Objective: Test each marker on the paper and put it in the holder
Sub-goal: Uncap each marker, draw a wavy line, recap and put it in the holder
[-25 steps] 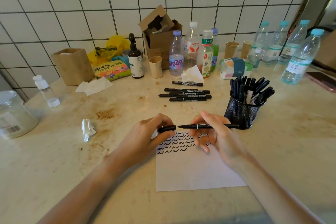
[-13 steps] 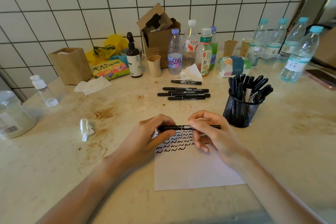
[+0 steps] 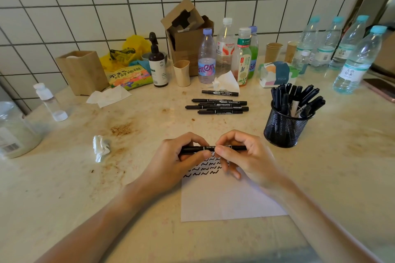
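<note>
the marker (image 3: 213, 148) lies level, left to right, over the top of the paper (image 3: 226, 198) — left hand (image 3: 177, 162) pinching the cap end, right hand (image 3: 245, 156) pinching the barrel. the holder (image 3: 284, 128) stands to the right and a little beyond, nearer the right hand. the marker is slim and black — looks capped.

You held one black marker (image 3: 211, 148) level above the paper (image 3: 226, 198), left hand (image 3: 177, 162) pinching its left end, right hand (image 3: 245, 156) gripping the barrel. Wavy black test lines (image 3: 203, 170) showed under your hands. Five markers (image 3: 218, 105) lay on the counter (image 3: 342, 166); the mesh holder (image 3: 284, 129) stood to the right, full.
</note>
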